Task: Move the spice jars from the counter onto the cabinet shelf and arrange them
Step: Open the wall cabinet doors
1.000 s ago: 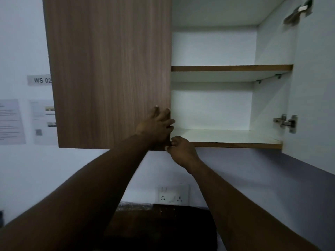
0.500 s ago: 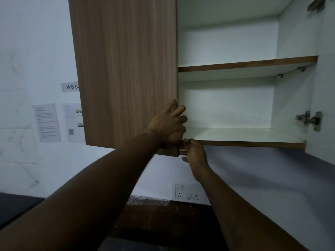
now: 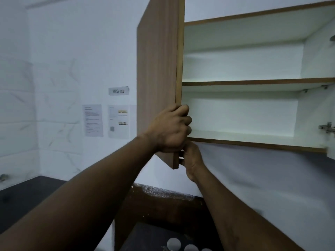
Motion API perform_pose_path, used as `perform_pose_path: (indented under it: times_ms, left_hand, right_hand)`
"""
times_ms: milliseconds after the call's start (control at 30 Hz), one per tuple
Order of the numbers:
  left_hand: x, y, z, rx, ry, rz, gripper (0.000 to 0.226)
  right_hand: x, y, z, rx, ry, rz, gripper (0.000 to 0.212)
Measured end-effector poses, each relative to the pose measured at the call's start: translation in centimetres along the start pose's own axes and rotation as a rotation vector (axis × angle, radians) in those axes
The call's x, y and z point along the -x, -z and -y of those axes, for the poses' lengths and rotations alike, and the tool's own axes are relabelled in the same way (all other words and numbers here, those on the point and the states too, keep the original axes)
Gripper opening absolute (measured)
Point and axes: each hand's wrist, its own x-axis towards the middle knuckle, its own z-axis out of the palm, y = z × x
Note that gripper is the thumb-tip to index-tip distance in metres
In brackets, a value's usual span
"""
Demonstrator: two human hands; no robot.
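left grip (image 3: 170,129) clenched round cabinet door (image 3: 157,78) edge; right grip (image 3: 192,160) curled on the door's bottom corner; shelf (image 3: 253,142) exposed; spice jars (image 3: 174,244) down on surface (image 3: 27,200), only pale round lids showing; probably light, rigid, smooth-walled, maybe breakable; I'd take each round the body, under the lid
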Motion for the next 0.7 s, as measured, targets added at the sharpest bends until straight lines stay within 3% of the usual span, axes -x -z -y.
perform_pose_path:
  times_ms: [167, 333, 533, 633, 700]
  left_hand:
    - [7.7, 2.9, 3.2, -0.012, 0.119, -0.055, 0.031]
    - [13.5, 5.2, 4.6, -0.031, 0.285, -0.109, 0.050]
    - [18.3, 6.9, 6.5, -0.099, 0.801, -0.093, 0.025]
    - [20.7, 7.4, 8.8, -0.031, 1.011, -0.083, 0.031]
    - [22.5, 7.5, 9.6, -0.014, 1.040, -0.029, 0.036]
  right_hand:
    - [1.6, -7.4, 0.1, 0.005, 0.058, 0.044, 0.018]
    - [2.6, -13.3, -0.8, -0.027, 0.068, 0.078, 0.024]
    - [3.4, -19.8, -1.8, 0.339, 0.266, 0.127, 0.029]
    - [3.8, -22.8, -1.8, 0.544, 0.351, 0.186, 0.046]
    - [3.9, -24.4, -1.9, 0.682, 0.408, 0.245, 0.055]
